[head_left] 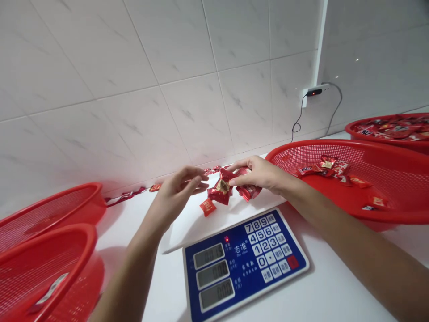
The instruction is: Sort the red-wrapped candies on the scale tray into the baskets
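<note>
Over the white pan (182,228) of a blue digital scale (246,273), my right hand (259,172) grips red wrapped candies (248,192) under its fingers. A red packet with a gold picture (221,188) is at its thumb and fingertips. My left hand (179,185) is just left of that packet, its fingers loosely bent and apart from the thumb, holding nothing. A small orange-red candy (208,207) lies on the pan between the hands. More red wrappers show behind the hands, partly hidden.
A large red basket (335,145) with some candies stands right; a fuller one (395,116) is behind it. Two red baskets (50,197) are at left. Loose wrapped candies (125,196) lie along the tiled wall (187,112). A cable (296,125) hangs from a wall socket.
</note>
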`<state>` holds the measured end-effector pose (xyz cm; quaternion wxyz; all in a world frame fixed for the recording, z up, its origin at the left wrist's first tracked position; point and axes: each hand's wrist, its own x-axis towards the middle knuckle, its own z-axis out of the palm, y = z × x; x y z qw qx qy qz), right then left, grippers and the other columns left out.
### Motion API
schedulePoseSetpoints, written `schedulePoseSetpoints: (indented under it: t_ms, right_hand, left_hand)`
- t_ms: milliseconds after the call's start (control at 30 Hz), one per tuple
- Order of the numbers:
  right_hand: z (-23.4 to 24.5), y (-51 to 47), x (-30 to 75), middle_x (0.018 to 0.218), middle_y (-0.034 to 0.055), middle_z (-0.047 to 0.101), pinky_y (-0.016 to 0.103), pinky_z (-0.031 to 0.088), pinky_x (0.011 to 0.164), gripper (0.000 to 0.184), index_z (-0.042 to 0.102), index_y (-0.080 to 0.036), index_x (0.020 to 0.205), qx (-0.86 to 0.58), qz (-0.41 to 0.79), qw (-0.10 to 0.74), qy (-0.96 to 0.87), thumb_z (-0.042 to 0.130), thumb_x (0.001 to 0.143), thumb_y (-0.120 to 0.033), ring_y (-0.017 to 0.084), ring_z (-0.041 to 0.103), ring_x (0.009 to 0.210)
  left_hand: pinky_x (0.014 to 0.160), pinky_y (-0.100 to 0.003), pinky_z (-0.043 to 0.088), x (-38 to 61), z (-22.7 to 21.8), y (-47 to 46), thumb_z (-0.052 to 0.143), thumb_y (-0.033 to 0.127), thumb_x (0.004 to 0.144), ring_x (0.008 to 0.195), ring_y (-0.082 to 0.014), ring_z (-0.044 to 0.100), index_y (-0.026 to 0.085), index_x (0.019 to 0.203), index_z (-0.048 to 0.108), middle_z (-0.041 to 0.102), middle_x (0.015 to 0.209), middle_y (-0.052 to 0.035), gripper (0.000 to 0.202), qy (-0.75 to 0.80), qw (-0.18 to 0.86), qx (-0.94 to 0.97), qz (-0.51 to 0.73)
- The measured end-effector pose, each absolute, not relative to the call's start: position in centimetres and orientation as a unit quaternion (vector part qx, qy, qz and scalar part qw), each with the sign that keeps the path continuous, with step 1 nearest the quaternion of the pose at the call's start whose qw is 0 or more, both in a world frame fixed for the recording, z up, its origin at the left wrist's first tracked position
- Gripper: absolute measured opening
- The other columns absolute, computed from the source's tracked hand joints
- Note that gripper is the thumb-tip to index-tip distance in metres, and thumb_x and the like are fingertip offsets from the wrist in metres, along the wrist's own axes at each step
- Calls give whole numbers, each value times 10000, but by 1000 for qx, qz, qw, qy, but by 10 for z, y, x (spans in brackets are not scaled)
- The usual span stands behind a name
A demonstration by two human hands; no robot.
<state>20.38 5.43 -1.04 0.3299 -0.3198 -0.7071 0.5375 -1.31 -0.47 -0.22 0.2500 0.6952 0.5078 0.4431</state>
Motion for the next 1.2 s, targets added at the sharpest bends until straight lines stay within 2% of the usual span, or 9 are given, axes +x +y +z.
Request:
schedulePoseSetpoints:
  t_ms: [100,200,300,467,667,800,967,1100,1200]
  right_hand:
    - [-14,54,201,578,-5,609,197,456,439,397,709,-133,1091,-328,527,332,-710,769,713,-243,80,523,451]
    - [-18,53,197,587,0,602,188,429,431,334,728,-140,1021,-317,511,331,-727,759,704,-241,80,521,470]
    - [-21,53,196,572,0,591,187,418,428,254,731,-140,963,-301,504,322,-743,722,721,-215,82,524,471]
    - [-18,51,198,567,-12,582,180,410,407,273,712,-132,983,-318,516,311,-732,729,722,-210,72,516,437]
    - [-16,53,198,677,7,642,168,444,426,308,687,-144,1035,-310,545,369,-686,749,742,-215,70,552,503]
    - [-12,54,203,811,61,705,172,472,459,233,675,-123,1009,-310,582,380,-649,700,839,-280,61,567,516]
    - [-6,49,206,709,32,678,158,437,444,297,704,-119,880,-196,661,298,-660,687,852,-414,55,553,498]
    - [-9,47,201,661,-13,646,148,448,454,133,702,-149,925,-226,632,338,-660,688,854,-260,53,562,505]
    - [-12,48,197,628,-24,632,156,453,441,107,696,-163,954,-241,625,325,-667,660,863,-208,62,562,494]
  left_hand:
    - [762,-344,553,-7,-4,-6,575,505,888,834,-219,686,168,928,677,712,902,-87,355,531,291,715,350]
    - [574,-277,444,0,-5,-8,574,509,873,663,-187,608,186,766,682,676,720,-48,357,545,217,760,279]
    - [509,-259,333,4,-5,-7,576,510,851,567,-164,517,188,707,666,637,628,-23,364,562,162,768,262]
    - [547,-265,368,8,-3,-8,563,438,862,607,-184,588,186,713,673,686,660,-36,313,565,144,768,266]
    - [602,-287,428,7,-1,-9,617,403,836,681,-207,654,192,719,656,716,723,-49,244,562,116,747,337]
    - [661,-306,453,5,-2,-13,674,324,821,700,-185,611,228,723,649,674,778,-12,140,548,-58,723,417]
    - [768,-357,461,9,-1,-18,651,341,869,827,-232,569,267,771,687,669,817,-42,128,446,-240,748,428]
    - [831,-368,460,5,1,-15,658,386,860,879,-230,585,264,742,701,687,849,-40,175,432,-168,781,419]
    - [804,-352,496,-4,3,-11,685,461,817,917,-231,629,243,884,701,697,947,-48,229,505,21,744,438]
